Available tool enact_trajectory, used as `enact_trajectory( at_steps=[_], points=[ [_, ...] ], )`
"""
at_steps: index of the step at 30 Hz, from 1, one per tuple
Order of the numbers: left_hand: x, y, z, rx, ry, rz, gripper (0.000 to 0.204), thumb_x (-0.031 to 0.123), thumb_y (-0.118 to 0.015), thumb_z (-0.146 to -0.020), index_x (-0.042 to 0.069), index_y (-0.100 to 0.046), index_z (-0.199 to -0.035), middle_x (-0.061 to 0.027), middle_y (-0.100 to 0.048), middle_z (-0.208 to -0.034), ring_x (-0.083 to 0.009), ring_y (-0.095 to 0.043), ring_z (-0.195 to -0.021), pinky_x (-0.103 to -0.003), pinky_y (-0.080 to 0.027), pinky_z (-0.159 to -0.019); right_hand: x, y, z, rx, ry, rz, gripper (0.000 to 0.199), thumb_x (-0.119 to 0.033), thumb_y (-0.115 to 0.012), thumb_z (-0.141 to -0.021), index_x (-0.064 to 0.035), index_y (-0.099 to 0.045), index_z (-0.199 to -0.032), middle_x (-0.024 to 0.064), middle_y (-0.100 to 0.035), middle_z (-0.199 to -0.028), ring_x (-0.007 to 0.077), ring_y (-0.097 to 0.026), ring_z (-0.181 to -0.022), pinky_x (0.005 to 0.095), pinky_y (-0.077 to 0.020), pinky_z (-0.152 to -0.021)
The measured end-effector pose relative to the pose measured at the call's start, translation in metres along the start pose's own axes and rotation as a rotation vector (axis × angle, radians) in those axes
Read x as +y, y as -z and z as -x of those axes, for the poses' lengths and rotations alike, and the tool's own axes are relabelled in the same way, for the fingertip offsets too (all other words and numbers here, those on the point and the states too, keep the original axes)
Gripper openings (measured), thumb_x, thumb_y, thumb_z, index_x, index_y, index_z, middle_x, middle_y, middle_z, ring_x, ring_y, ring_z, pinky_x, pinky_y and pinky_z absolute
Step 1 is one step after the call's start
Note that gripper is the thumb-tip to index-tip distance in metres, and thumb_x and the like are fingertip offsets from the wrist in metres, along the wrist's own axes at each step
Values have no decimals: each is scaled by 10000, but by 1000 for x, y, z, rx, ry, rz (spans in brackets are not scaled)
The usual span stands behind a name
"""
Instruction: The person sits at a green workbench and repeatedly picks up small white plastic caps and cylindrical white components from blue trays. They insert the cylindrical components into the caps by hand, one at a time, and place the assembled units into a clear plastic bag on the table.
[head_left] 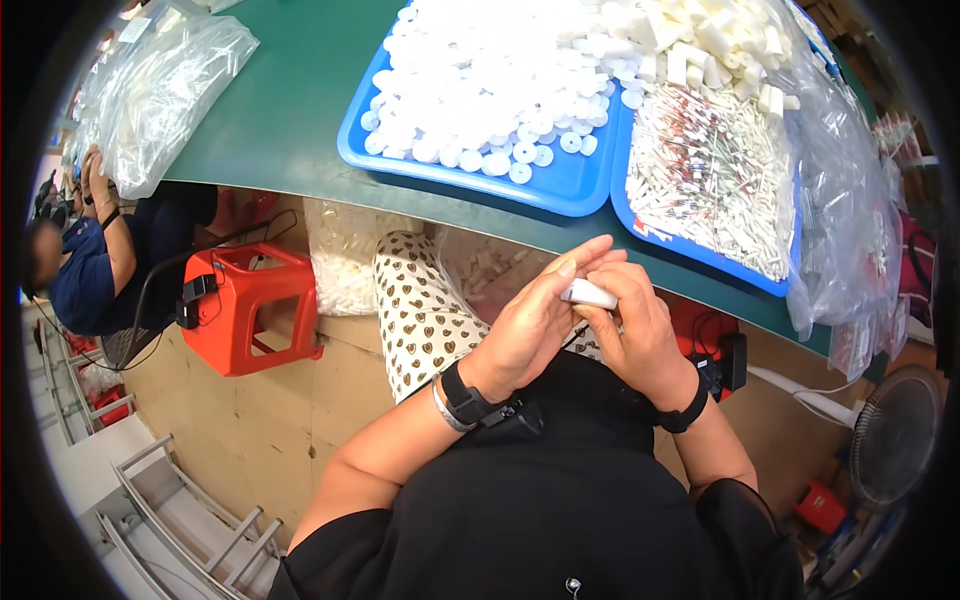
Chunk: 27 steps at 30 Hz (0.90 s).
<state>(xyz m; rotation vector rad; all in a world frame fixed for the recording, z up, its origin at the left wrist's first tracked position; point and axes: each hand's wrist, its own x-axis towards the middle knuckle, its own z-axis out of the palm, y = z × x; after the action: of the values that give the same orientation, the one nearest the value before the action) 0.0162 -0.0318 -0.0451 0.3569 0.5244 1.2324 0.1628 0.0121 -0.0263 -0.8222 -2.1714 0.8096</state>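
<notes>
Above my lap, just off the table's near edge, both hands meet. My right hand (645, 335) is closed, its thumb and bent fingers pinching a small smooth white piece (590, 294). The far end of that piece rests against the palm of my left hand (525, 325), which is stretched flat with its fingers extended. What kind of piece it is does not show. Ahead of the hands lies a blue tray (470, 190) heaped with white discs that have centre holes. Beside it, another blue tray (715, 268) holds many thin white, red and dark sticks.
White chunky blocks (700, 40) pile up behind the sticks on the green table (270, 130). Clear plastic bags (850, 200) hang at the right edge. A red stool (250, 310), a black fan (895, 435) and a seated person (95, 265) are nearby.
</notes>
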Motion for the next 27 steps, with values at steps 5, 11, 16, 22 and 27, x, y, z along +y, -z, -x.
enact_trajectory(
  at_steps=[5,11,16,22,27],
  points=[
    [-3,4,3,-13,89,290,541,298,-360,-1035,20,-305,-1496,-129,-353,-1537,-253,-383,-1382,-381,-332,-1139,13,7,-3,-64,178,138,257,-34,-701,-820,-10,-598,-1054,141,-645,-912,321,-659,-803,380,-533,-658],
    [-12,-4,6,51,57,420,517,299,-411,-1039,60,-319,-1488,-112,-377,-1518,-268,-368,-1392,-411,-339,-1140,10,-2,0,-59,132,110,227,-41,-696,-822,-6,-613,-1031,136,-651,-895,311,-662,-740,380,-532,-618],
    [-5,-3,2,71,70,362,529,370,-361,-1061,81,-298,-1500,-132,-388,-1503,-265,-364,-1395,-422,-321,-1150,5,-12,3,-1,52,176,271,-61,-695,-831,9,-588,-1070,142,-645,-902,311,-660,-739,383,-530,-604],
    [-7,-2,8,48,36,204,551,403,-354,-1061,77,-297,-1501,-123,-372,-1511,-247,-364,-1395,-413,-293,-1164,9,-5,3,-59,152,265,280,-57,-675,-852,13,-553,-1094,154,-636,-916,305,-653,-721,377,-515,-578],
    [-16,-18,15,16,-69,-13,541,409,-351,-1060,58,-333,-1471,-110,-340,-1528,-255,-365,-1392,-412,-288,-1165,1,-5,7,-41,124,222,211,-59,-677,-850,11,-588,-1028,145,-647,-839,299,-647,-656,373,-503,-546]
  ],
)
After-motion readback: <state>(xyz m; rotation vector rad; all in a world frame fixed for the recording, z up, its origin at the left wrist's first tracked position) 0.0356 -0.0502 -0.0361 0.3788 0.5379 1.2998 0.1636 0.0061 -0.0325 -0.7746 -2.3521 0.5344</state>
